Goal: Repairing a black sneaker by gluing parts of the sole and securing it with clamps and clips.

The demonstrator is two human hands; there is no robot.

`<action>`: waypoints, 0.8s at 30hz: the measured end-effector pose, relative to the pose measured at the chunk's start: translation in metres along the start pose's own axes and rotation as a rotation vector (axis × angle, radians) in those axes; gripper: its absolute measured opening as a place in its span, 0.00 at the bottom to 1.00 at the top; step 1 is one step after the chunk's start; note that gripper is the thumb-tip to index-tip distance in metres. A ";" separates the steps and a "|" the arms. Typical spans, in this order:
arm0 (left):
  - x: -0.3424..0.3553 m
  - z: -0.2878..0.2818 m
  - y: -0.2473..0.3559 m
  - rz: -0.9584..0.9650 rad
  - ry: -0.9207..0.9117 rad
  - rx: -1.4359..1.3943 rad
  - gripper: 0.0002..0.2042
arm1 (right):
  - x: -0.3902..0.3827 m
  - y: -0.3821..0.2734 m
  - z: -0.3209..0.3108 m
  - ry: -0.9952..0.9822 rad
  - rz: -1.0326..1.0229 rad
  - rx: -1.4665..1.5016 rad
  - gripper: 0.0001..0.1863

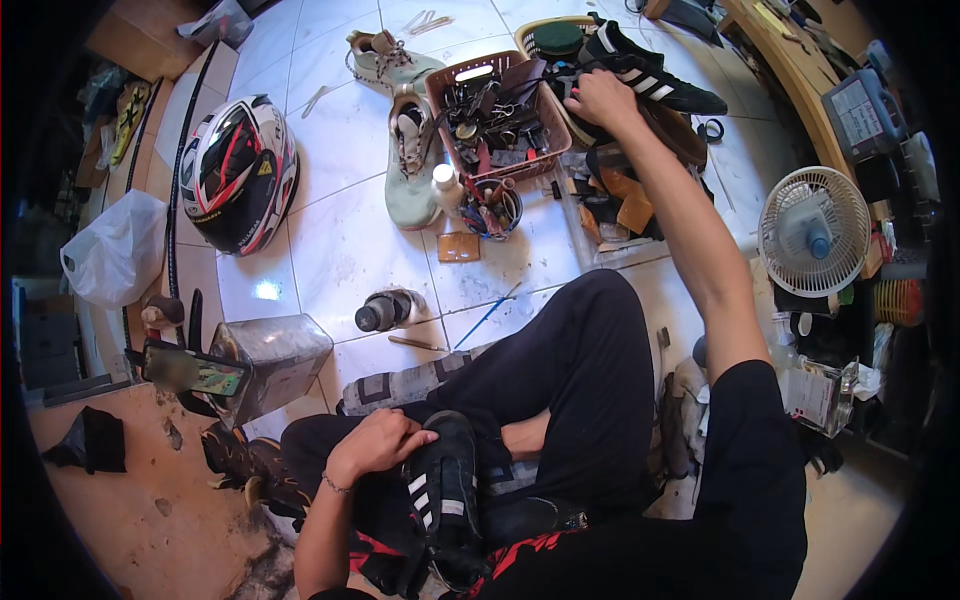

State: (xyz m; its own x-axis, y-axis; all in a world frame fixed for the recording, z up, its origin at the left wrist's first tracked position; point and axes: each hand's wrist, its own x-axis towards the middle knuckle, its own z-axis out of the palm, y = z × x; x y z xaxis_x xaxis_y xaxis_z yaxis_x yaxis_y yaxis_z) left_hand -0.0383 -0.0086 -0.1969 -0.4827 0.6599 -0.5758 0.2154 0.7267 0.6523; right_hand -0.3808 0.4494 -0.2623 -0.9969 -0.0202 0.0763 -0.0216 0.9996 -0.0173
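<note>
A black shoe (445,490) with white stripes lies on my lap, its toe pointing away from me. My left hand (378,443) grips it near the toe, with the thumb over the top. My right arm stretches far forward to the right. At its end my right hand (605,100) is curled over the yellow basket (524,38), beside a second black shoe (668,82) with white stripes. A bit of red shows at the fingertips; what they hold is hidden. Left of that hand stands a brown basket (440,75) full of small tools and dark pieces.
Pale sneakers (408,205), a white bottle (447,187) and a cup of tools (503,212) stand ahead. A helmet (238,175) and a metal can (285,350) with a phone (205,372) against it are left. A fan (815,232) stands right.
</note>
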 end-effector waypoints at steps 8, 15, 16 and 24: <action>-0.005 0.005 -0.001 -0.034 -0.026 0.017 0.24 | 0.014 -0.036 0.023 0.040 0.199 -0.106 0.19; 0.001 0.001 0.001 -0.014 -0.004 0.003 0.24 | 0.038 -0.019 0.009 -0.016 0.456 0.321 0.32; 0.005 -0.001 0.001 -0.010 -0.009 0.014 0.24 | 0.045 0.001 0.002 -0.011 0.476 0.414 0.33; -0.006 0.006 0.003 -0.022 0.042 0.038 0.24 | -0.056 0.014 -0.096 -0.176 0.191 0.727 0.26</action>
State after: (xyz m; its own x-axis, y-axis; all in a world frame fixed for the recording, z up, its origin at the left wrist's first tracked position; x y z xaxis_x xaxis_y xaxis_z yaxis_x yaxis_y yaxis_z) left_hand -0.0298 -0.0089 -0.1949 -0.5227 0.6357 -0.5681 0.2359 0.7482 0.6202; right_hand -0.3176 0.4666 -0.1715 -0.9844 0.0876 -0.1524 0.1680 0.7238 -0.6693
